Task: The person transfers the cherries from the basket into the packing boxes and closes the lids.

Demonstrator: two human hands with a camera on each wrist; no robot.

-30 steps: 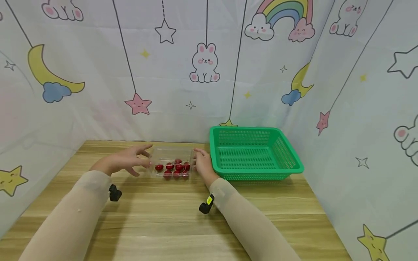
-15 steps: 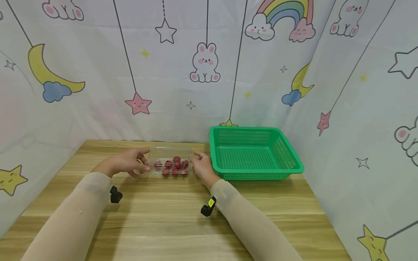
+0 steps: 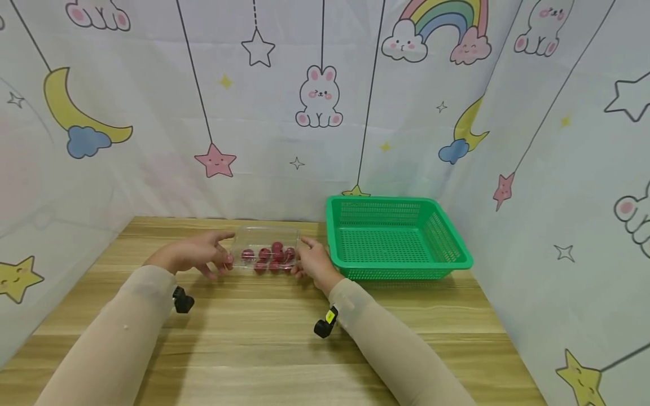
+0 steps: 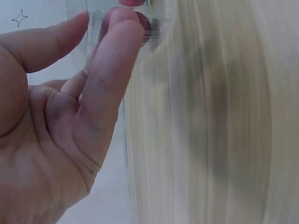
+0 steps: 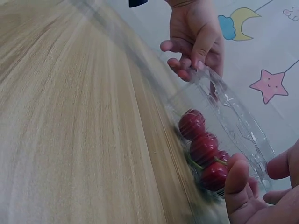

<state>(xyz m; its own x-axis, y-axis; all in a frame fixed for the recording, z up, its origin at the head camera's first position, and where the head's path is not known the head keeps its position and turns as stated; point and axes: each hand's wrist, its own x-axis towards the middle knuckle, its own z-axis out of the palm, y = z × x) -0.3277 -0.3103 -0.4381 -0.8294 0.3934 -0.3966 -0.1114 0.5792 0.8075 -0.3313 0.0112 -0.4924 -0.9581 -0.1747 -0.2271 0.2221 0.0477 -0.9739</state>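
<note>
A clear plastic box with several red cherries in its lower part sits near the back of the wooden table. My left hand holds the left end, its thumb at the box's corner in the right wrist view. At the opposite end my right hand grips the box with thumb and fingers on either side. From the right wrist, the glossy cherries and a green stem show through the plastic. In the left wrist view the fingertips partly cover the box and cherries.
An open green perforated basket stands just right of my right hand. A white curtain with printed stars and rabbits hangs behind the table and along both sides.
The box has shifted slightly left, then back right. My left fingers have closed in on its left end, and my right fingers have curled round the right end.
</note>
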